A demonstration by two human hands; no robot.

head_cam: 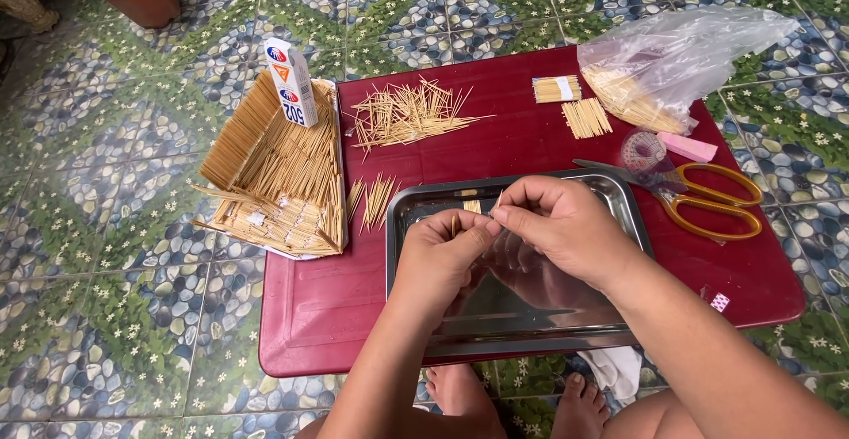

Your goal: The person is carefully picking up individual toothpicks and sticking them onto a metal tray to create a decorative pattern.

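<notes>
Both hands meet over the steel tray (pixel 610 193) at frame centre: left hand (pixel 439 253) pinched shut on a small toothpick bundle (pixel 455 224), right hand (pixel 557 222) — at its 3 o'clock — fingertips closed against it. Bundle mostly hidden by fingers; loose toothpicks (pixel 407 114) lie at 11 o'clock, scissors (pixel 712 196) at 3 — forearms cut off below.

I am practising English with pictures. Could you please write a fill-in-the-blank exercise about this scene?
1. Both hands pinch small sticks above a shiny metal ____.
2. The scissors have ____ handles.
3. The low table is dark ____.
4. The clear plastic ____ in the far right corner holds more sticks.

Missing words: tray; yellow; red; bag
</notes>
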